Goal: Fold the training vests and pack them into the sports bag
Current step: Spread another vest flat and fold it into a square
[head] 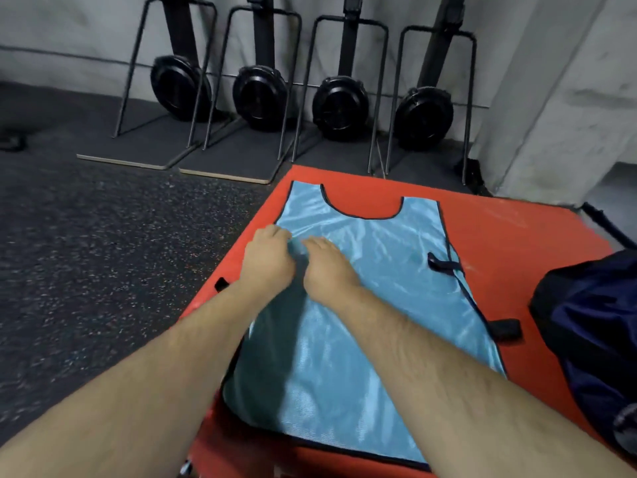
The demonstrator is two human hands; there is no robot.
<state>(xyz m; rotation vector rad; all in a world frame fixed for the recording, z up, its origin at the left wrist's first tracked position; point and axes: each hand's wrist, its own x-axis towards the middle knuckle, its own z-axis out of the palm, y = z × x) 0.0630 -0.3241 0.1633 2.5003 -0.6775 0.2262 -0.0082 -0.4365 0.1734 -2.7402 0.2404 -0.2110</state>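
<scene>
While the light blue vest lay spread flat on the red surface, its neckline turned away from the person, both hands sat close together on its left side. The left hand had its fingers curled at the dark-trimmed edge, pinching the fabric. The right hand, just beside it, curled its fingers into the cloth as well. A dark navy sports bag rested at the right of the surface, apart from the vest. Four black machines stood upright against the wall beyond the speckled floor.
</scene>
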